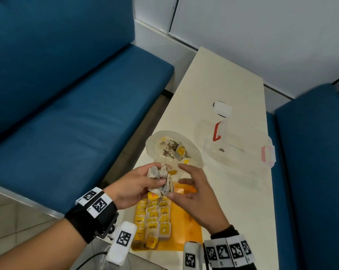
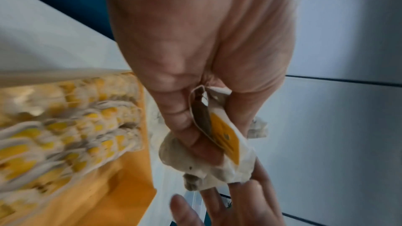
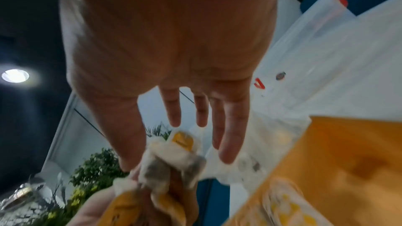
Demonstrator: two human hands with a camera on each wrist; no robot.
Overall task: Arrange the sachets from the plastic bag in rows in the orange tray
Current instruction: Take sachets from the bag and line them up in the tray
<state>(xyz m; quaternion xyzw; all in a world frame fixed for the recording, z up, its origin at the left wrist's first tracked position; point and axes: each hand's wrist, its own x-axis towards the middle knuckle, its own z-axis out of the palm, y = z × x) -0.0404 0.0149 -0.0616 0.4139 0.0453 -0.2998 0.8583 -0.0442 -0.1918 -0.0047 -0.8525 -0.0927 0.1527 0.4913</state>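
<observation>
A: Tray [image 1: 186, 236] under both hands, three rows begun. Bag [image 1: 192, 151] just beyond the fingertips, some sachets inside.

B: Left hand [image 1: 133, 184] clutches a bunch of sachets [image 1: 161, 178]; right hand [image 1: 196, 193] spread, empty. Risk: tangled strings drag extras out, upsetting rows.

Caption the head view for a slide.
Left hand grips a bunch of sachets above the orange tray; right hand open beside.

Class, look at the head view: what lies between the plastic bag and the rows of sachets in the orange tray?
The left hand gripping a bunch of sachets, with the open right hand beside it.
</observation>
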